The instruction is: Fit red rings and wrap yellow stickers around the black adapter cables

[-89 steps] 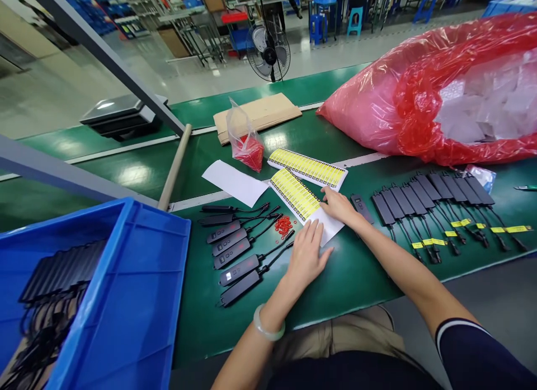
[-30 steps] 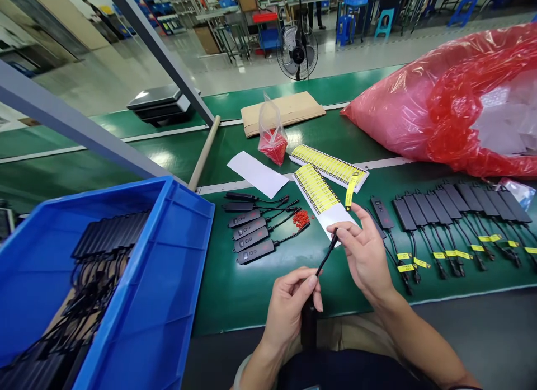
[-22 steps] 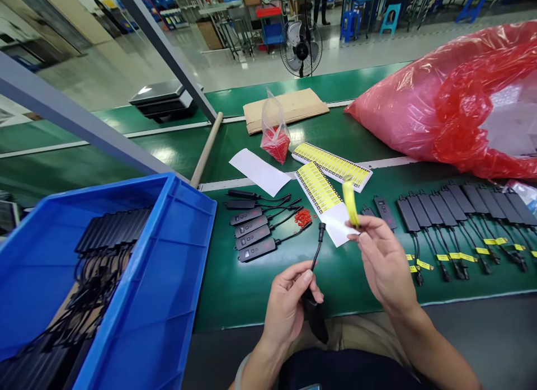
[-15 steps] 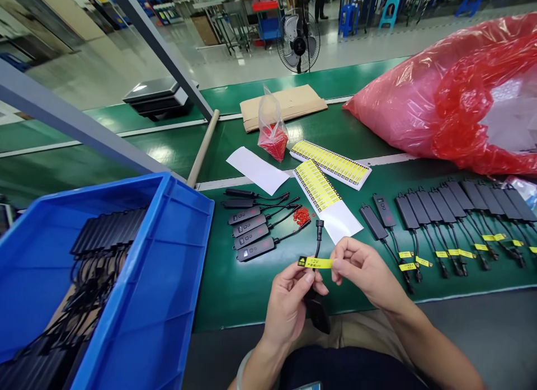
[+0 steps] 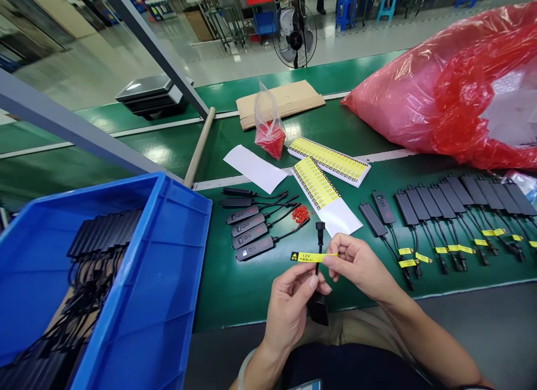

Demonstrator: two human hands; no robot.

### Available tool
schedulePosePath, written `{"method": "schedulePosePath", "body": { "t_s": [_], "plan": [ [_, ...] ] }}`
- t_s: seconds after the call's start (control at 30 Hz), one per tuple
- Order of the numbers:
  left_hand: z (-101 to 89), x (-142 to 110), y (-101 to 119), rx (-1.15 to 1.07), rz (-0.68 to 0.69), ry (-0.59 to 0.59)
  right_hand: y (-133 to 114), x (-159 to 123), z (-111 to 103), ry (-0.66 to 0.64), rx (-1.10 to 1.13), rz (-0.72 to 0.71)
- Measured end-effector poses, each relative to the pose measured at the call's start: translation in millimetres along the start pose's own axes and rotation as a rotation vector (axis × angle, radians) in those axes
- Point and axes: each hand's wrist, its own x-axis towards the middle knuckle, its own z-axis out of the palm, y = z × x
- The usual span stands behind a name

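Note:
My left hand (image 5: pixel 289 300) pinches the cable of a black controller box (image 5: pixel 319 309), whose body hangs below the fingers while its plug end (image 5: pixel 320 232) points up. Between thumb and fingers, my right hand (image 5: pixel 356 264) grips the right end of a yellow 12V label (image 5: pixel 310 257), which lies across the cable just above my left fingertips. Label sheets (image 5: pixel 316 183) with yellow stickers lie on the bench ahead. To the right rests a row of black controllers (image 5: pixel 428 202) with yellow tags on their cables. Several untagged controllers (image 5: pixel 254 248) lie on the left.
A blue crate (image 5: pixel 168 255) with more controllers stands at left. Small red pieces (image 5: pixel 300 214) lie beside a blank white sheet (image 5: pixel 255 169). Behind are a clear bag of red pieces (image 5: pixel 271 135), flat cardboard (image 5: pixel 293 102) and a large red plastic bag (image 5: pixel 411 93).
The label has moved slightly left and up, and now crosses the cable. My right hand has come closer to my left hand. The view has shifted slightly.

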Motion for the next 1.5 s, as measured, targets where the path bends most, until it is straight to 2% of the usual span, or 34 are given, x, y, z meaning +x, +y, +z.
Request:
{"method": "schedulePosePath", "body": {
  "t_s": [0.17,0.23,0.4,0.47,0.63,0.9,1.1,1.27,1.5],
  "plan": [
    [-6.2,-4.4,-5.8,0.129,0.077,-0.016,3.6,1.5,0.1,-0.031,0.007,-0.035],
    [-11.2,-6.7,-8.1,0.221,0.118,-0.009,5.7,1.5,-0.2,-0.015,-0.061,-0.069],
    [-15.7,-8.8,-7.3,0.390,0.195,0.033,5.3,-5.8,2.2,0.239,-0.471,-0.279],
    [-12.0,-8.7,-4.6,0.467,0.236,0.046,2.5,-10.6,5.3,0.249,-0.543,-0.314],
    [-4.0,-8.6,0.6,0.627,0.347,0.007,-4.1,-16.0,11.3,0.094,-0.376,-0.251],
    [-17.7,-0.5,15.0,0.467,0.476,-0.026,-0.9,-15.0,12.5,0.081,-0.157,-0.324],
    [-17.3,4.6,31.3,0.548,0.439,-0.054,0.4,-15.7,12.5,0.088,-0.131,-0.305],
    [-17.5,9.3,37.4,0.538,0.398,-0.116,1.1,-17.8,13.6,0.101,-0.093,-0.281],
    [-15.5,14.8,45.5,0.576,0.375,-0.128,-0.7,-20.8,17.4,0.133,-0.105,-0.268]
  ]
}}
